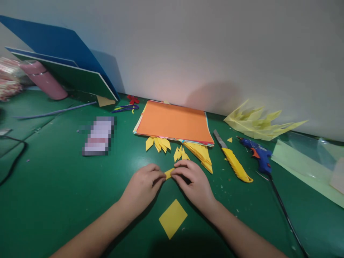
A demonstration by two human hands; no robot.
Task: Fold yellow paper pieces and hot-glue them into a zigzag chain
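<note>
A small folded piece of yellow paper (169,174) is pinched between my two hands, just above the green table. My left hand (143,182) grips its left end with thumb and fingertips. The right end sits in the closed fingertips of my right hand (194,181). Nearer to me lies a flat yellow paper square (173,218), turned like a diamond. Beyond my hands are small pointed yellow paper pieces (158,144) in a cluster, a few more pointed pieces (180,153), and a stack of yellow paper triangles (200,154).
An orange-topped paper stack (176,122) lies ahead. To the right are a yellow utility knife (233,161) with its blade out, a blue glue gun (258,154) with a cord, and a spiky pale-yellow paper strip (263,123). A pink bottle (45,79) leans at left near blue boards (59,46).
</note>
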